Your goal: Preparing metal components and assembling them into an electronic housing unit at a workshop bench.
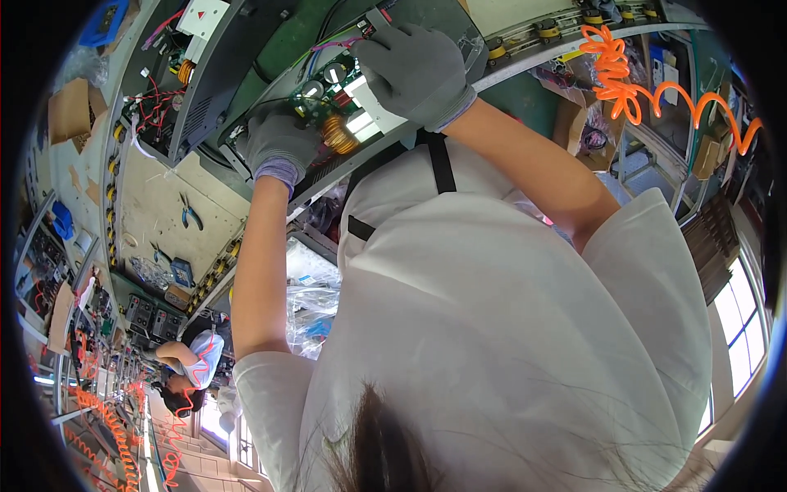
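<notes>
In front of me sits an open metal case (316, 187) holding a green circuit board (314, 108) with round capacitors, pale heat sinks and a copper-wound coil (337, 134). My left hand (283, 141), in a grey knit glove, bends over the board's left end beside the coil. Its fingers are curled, and what lies under them is hidden. My right hand (420, 75), gloved alike, is over the board's right part, closed, with its fingertips by thin purple and green wires (340, 43). Whether it pinches a wire does not show.
Another open case (221, 78) with a coil and red wires stands at the left. Pliers (191, 213) lie on the pale bench board, near roller tracks (112, 172). An orange coiled hose (611, 70) hangs at right. Further back, a person (197, 361) works at lower left.
</notes>
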The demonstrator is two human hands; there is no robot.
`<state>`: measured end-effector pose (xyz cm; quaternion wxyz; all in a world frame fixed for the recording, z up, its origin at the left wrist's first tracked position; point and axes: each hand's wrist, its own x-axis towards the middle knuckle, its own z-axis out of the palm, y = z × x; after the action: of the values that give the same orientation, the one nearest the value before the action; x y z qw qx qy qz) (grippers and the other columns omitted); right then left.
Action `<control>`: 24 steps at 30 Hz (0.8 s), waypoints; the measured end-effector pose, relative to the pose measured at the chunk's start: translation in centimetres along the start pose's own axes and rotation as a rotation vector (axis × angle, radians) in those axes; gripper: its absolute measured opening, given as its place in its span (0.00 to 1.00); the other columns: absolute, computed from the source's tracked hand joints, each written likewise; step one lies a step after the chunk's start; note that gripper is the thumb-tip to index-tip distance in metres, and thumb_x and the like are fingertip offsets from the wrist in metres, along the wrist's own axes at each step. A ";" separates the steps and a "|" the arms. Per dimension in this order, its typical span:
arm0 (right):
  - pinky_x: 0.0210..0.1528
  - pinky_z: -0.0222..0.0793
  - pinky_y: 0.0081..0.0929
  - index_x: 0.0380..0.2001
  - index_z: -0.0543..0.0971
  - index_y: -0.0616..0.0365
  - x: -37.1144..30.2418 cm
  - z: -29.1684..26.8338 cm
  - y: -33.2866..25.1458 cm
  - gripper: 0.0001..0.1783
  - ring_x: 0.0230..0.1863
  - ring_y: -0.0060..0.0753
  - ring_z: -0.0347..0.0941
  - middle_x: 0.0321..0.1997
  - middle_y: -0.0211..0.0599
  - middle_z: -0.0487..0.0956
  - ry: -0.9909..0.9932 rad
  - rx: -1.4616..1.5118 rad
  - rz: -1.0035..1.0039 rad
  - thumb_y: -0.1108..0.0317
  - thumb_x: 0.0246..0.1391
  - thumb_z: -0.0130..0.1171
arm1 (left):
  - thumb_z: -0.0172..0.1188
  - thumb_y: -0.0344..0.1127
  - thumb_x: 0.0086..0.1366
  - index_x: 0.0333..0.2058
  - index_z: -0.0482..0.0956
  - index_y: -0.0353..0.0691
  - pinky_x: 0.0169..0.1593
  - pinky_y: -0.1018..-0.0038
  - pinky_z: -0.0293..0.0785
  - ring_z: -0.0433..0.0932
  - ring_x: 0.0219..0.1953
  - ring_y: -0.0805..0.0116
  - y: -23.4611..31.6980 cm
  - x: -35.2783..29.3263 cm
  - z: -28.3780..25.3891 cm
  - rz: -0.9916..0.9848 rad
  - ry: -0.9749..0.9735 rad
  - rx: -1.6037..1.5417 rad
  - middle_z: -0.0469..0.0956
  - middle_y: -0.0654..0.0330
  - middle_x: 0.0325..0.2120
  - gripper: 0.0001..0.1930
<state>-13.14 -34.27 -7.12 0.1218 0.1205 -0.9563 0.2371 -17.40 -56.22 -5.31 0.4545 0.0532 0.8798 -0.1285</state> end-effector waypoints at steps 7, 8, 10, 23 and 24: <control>0.28 0.73 0.34 0.41 0.82 0.46 0.3 -0.2 -0.5 0.15 0.34 0.34 0.77 0.36 0.27 0.79 -0.021 0.008 0.009 0.65 0.46 0.62 | 0.55 0.54 0.61 0.47 0.85 0.56 0.68 0.61 0.59 0.65 0.65 0.55 -2.2 5.1 2.9 0.079 -0.079 0.035 0.79 0.62 0.54 0.20; 0.28 0.73 0.33 0.40 0.82 0.46 0.3 -0.2 -0.5 0.15 0.34 0.34 0.77 0.36 0.27 0.79 -0.031 0.006 0.002 0.65 0.45 0.62 | 0.55 0.53 0.62 0.47 0.85 0.55 0.68 0.63 0.60 0.64 0.66 0.56 -2.4 6.0 3.2 0.087 -0.212 0.104 0.78 0.62 0.55 0.20; 0.28 0.73 0.33 0.40 0.82 0.45 0.0 -0.1 -0.1 0.15 0.34 0.34 0.77 0.36 0.27 0.79 -0.042 -0.006 0.013 0.64 0.45 0.62 | 0.55 0.53 0.62 0.47 0.85 0.54 0.67 0.63 0.61 0.66 0.65 0.57 -0.7 3.9 1.2 0.057 -0.167 0.084 0.78 0.61 0.55 0.20; 0.29 0.72 0.34 0.42 0.81 0.45 -0.2 -0.1 -0.2 0.16 0.35 0.33 0.77 0.37 0.27 0.79 -0.021 -0.015 0.007 0.64 0.45 0.62 | 0.63 0.51 0.58 0.44 0.85 0.47 0.56 0.63 0.74 0.81 0.47 0.56 -0.5 1.6 -0.1 0.107 0.013 -0.031 0.83 0.56 0.45 0.20; 0.29 0.72 0.34 0.42 0.81 0.45 -0.3 0.0 -0.1 0.17 0.35 0.33 0.77 0.38 0.27 0.79 -0.017 -0.007 0.007 0.64 0.45 0.62 | 0.63 0.51 0.58 0.44 0.85 0.47 0.56 0.63 0.74 0.81 0.47 0.56 -0.6 1.8 -0.4 0.104 0.012 -0.034 0.83 0.56 0.45 0.20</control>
<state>-12.85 -34.31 -7.12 0.1131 0.1188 -0.9585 0.2332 -18.88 -56.74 -6.47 0.4560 0.0917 0.8807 -0.0894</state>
